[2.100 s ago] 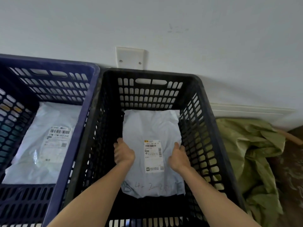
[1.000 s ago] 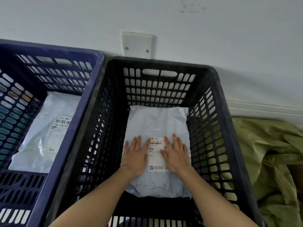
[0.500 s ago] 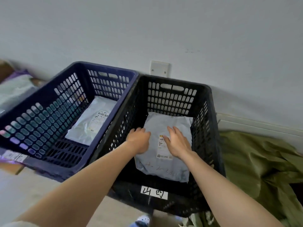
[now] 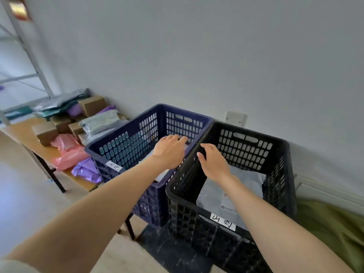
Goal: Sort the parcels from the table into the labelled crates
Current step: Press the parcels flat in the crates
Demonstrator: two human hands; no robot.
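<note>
A grey parcel [image 4: 244, 186] with a white shipping label lies flat in the black crate [image 4: 283, 174], which carries a handwritten label on its front. My right hand [image 4: 213, 162] hovers above that crate's left rim, fingers loosely spread and holding nothing. My left hand [image 4: 170, 152] is raised over the blue crate [image 4: 126, 142], also with nothing in it. The blue crate has a label on its near rim, and a pale parcel [image 4: 157, 168] inside is mostly hidden by my left arm. Several parcels wait on the wooden table [image 4: 23, 131] at the left.
On the table lie cardboard boxes [image 4: 44, 133], pink bags [image 4: 68, 152], a purple bag [image 4: 86, 170] and grey mailers [image 4: 100, 121]. A metal rack [image 4: 25, 46] stands at the far left. Green cloth [image 4: 332, 229] lies right of the black crate. A white wall is behind.
Both hands have lifted off the grey parcel and out of the black crate, leaving it lying inside. My view has pulled back and swung left, bringing the table into sight.
</note>
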